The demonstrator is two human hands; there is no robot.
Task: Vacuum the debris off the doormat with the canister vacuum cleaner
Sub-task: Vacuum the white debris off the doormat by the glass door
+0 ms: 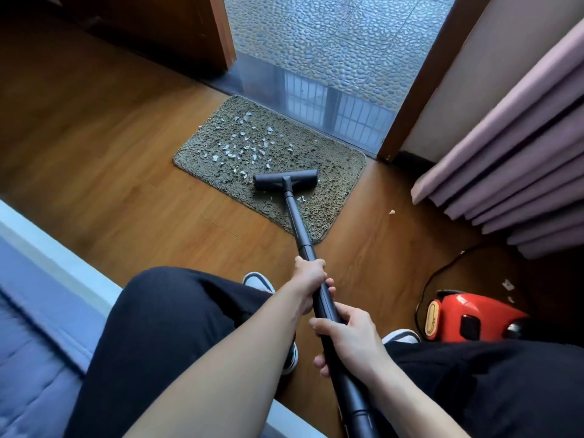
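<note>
A shaggy olive doormat (335, 181) lies on the wood floor before a glass door. White debris bits (243, 143) are scattered over its left and middle part. The black vacuum head (286, 179) rests on the mat's near middle, just below the debris. A black wand (298, 226) runs from the head back to me. My left hand (308, 281) grips the wand higher up, and my right hand (350, 339) grips it lower, close to my lap. The red canister vacuum (467, 317) sits on the floor at the right.
Pink curtains (512, 172) hang at the right. A black cord (442, 267) loops on the floor by the canister. One white scrap (392, 212) lies on the floor right of the mat. A blue bed (34, 311) borders the left. My knees and shoes are below.
</note>
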